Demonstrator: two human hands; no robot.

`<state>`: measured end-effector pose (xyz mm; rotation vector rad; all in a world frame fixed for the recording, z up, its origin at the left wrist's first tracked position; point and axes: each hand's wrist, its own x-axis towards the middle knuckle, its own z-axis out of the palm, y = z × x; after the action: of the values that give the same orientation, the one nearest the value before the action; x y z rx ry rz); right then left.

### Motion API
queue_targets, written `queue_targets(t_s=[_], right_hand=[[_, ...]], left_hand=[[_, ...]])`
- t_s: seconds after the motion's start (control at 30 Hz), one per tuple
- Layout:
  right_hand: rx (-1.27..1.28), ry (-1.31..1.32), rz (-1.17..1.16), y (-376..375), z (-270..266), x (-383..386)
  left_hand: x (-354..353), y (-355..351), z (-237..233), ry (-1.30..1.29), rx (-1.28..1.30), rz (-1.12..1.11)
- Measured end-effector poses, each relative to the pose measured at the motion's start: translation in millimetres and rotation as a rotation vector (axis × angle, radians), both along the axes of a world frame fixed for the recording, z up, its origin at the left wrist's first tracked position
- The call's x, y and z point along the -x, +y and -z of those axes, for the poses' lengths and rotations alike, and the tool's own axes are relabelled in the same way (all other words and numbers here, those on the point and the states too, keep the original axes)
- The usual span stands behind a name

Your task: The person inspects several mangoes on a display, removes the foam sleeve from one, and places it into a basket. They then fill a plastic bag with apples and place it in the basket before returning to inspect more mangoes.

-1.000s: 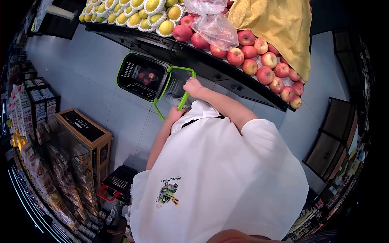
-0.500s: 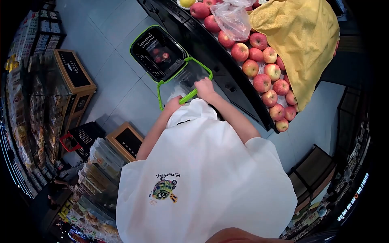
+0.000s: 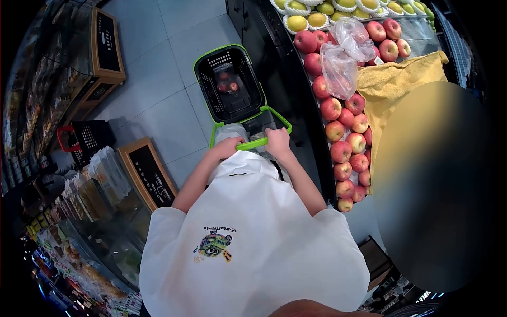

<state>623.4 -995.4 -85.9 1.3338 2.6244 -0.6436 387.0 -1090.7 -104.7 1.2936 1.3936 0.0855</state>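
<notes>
In front of my body stands a black shopping basket [image 3: 203, 84] with a green rim and a long green handle [image 3: 252, 144]. My left hand [image 3: 227, 148] is closed around the left part of the handle's grip. At the other end, my right hand [image 3: 278, 141] is wrapped around the same grip. A few red apples [image 3: 228, 87] in a clear plastic bag lie on the basket's bottom. Both hands are close to the front of my white shirt [image 3: 264, 227].
To the right, a black display stand bears red apples [image 3: 341, 151], yellow fruit in foam nets [image 3: 297, 22], clear plastic bags [image 3: 339, 68] and a yellow cloth [image 3: 401, 79]. Bakery shelving [image 3: 108, 45] and a red-handled basket [image 3: 92, 140] are at left. A large blur hides the right side.
The view has turned and moved along the stand, showing more of the yellow fruit. The basket now appears farther right and lower, more upright in view. Both hands keep hold of its handle.
</notes>
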Motion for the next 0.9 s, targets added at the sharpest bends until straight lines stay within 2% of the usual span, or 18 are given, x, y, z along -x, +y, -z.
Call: queue_targets(t_s=[0.07, 0.1, 0.17, 0.2, 0.27, 0.33, 0.4, 0.5, 0.53, 0.6, 0.67, 0.73, 0.8, 0.83, 0.9], right_hand=[[-0.003, -0.003, -0.002, 8, -5, 4], [0.008, -0.014, -0.002, 11, -8, 6], [0.032, -0.006, -0.01, 15, -15, 11], [0.046, -0.018, -0.008, 15, -20, 15], [0.169, -0.157, -0.021, 13, -25, 23], [0.269, -0.237, -0.068, 5, -21, 20], [0.379, -0.285, -0.114, -8, -22, 16], [0.614, -0.345, -0.195, -14, -35, 13], [0.67, -0.327, -0.268, -22, -34, 5], [0.78, -0.307, -0.347, -7, -22, 4], [0.914, -0.303, -0.379, 23, -36, 20], [0.999, -0.294, -0.395, 50, -33, 33], [1.106, -0.275, -0.442, 55, -27, 31], [1.115, -0.329, -0.467, 44, -20, 21], [1.144, -0.391, -0.478, 17, -12, -5]], left_hand=[[13, 21, -35, -0.121, 0.237, 0.015], [21, 26, -26, -0.132, 0.248, 0.016], [38, 37, -1, -0.373, 0.203, 0.057], [42, 49, 8, -0.386, 0.217, 0.058], [51, 76, 33, -0.598, 0.441, -0.292], [59, 97, 105, -0.599, 0.445, -0.461], [75, 127, 152, -0.319, 0.463, -0.177], [103, 174, 256, 0.1, 0.482, 0.271], [113, 184, 296, 0.251, 0.299, 0.272], [129, 216, 364, 0.381, 0.288, 0.048], [140, 259, 385, 0.396, 0.24, -0.173], [145, 283, 452, 0.352, 0.047, -0.362], [148, 319, 438, 0.463, 0.133, 0.114], [148, 325, 467, 0.459, 0.141, 0.115], [153, 334, 531, 0.574, 0.053, -0.093]])
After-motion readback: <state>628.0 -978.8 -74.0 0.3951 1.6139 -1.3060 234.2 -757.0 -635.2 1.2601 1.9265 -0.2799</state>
